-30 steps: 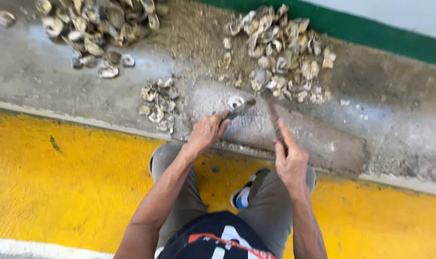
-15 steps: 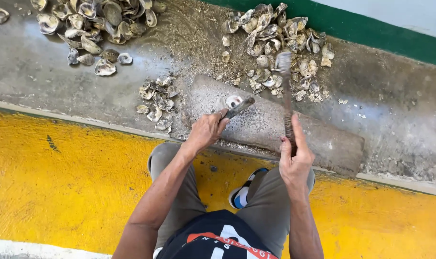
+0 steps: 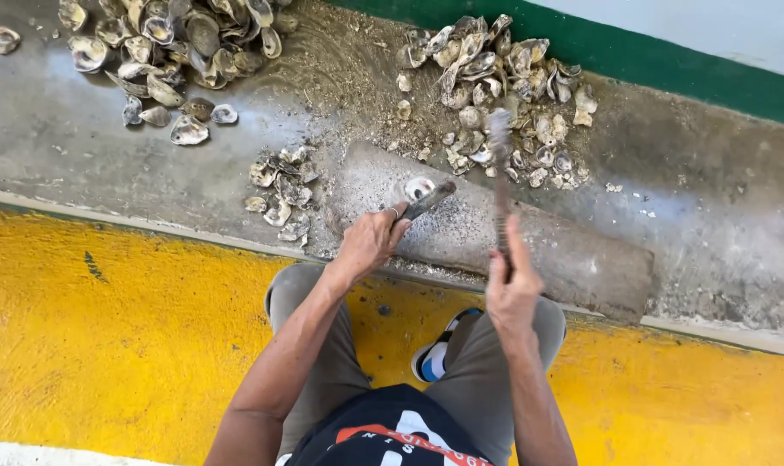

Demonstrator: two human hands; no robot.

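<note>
An oyster shell (image 3: 420, 186) was pinned on the stone block (image 3: 530, 233) by the left hand (image 3: 370, 242), its grip clenched around it for steadiness, while a raised hammer (image 3: 499, 173) was grasped by the right hand (image 3: 511, 289), beside the shell pile (image 3: 504, 78).

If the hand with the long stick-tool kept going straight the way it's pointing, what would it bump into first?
The right hand points its long tool up and away from the person. Straight on, it would probably meet the pile of shells by the green stripe first, though depth is hard to judge here.
</note>
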